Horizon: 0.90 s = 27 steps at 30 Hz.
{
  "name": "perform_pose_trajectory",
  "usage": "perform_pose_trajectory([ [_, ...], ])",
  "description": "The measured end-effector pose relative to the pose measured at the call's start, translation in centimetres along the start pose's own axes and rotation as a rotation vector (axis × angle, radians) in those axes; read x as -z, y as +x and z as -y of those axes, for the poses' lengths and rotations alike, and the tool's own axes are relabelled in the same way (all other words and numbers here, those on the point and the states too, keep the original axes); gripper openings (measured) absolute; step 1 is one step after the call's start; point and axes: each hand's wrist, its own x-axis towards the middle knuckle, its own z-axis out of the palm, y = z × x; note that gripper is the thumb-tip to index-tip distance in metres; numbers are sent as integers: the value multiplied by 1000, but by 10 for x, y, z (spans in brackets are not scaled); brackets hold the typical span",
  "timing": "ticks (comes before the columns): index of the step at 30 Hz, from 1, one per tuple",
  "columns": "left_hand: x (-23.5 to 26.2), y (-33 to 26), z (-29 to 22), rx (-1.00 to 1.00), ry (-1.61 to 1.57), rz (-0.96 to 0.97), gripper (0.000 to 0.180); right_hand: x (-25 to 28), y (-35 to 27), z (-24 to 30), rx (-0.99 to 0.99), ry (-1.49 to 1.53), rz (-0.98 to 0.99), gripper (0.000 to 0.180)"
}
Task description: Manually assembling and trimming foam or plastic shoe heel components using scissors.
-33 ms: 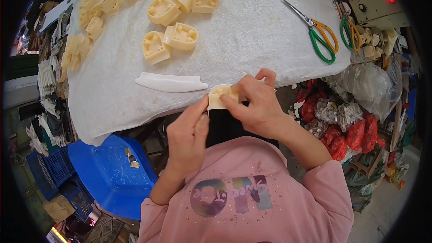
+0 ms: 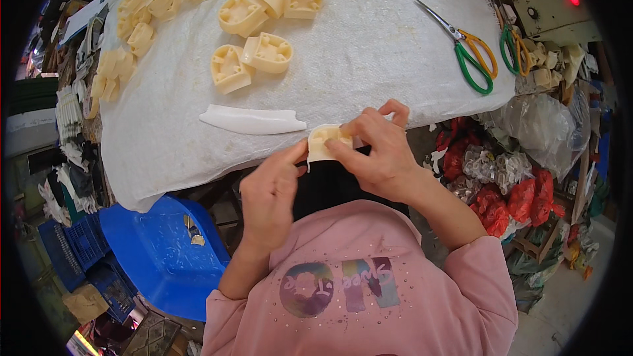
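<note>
Two bare hands of yours met at the near edge of a white-covered table [image 2: 376,39], around one small cream piece [image 2: 319,149] with a rounded top. Taking that piece as the clock's centre, your right hand [image 2: 384,157] came in from four o'clock, grasping it with the thumb on its near face. Your left hand [image 2: 267,192], at seven to eight o'clock, touched its left edge with the fingertips; whether they gripped could not be told. Just beside the piece, between nine and ten o'clock, lay a curved white strip [image 2: 254,120]. Loose cream pieces [image 2: 268,53] stood in clusters toward eleven. Scissors [image 2: 456,33] with green and orange handles lay at two. Off the table, red bags [image 2: 521,199] sat between three and four.
</note>
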Motion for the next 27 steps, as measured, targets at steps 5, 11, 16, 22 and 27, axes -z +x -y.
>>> perform_pose_trajectory([
  [5,2,7,37,325,-734,433,53,-1,1,2,70,50,-100,37],
  [11,-10,9,35,432,-1112,570,60,-3,-3,1,74,219,-61,39],
  [16,-15,12,34,438,-1016,510,52,-4,-2,2,145,207,-40,38],
  [22,-13,16,22,498,-977,519,59,-1,1,4,111,262,-25,36],
  [27,-8,14,19,263,-695,233,69,1,4,1,52,213,-62,33],
])
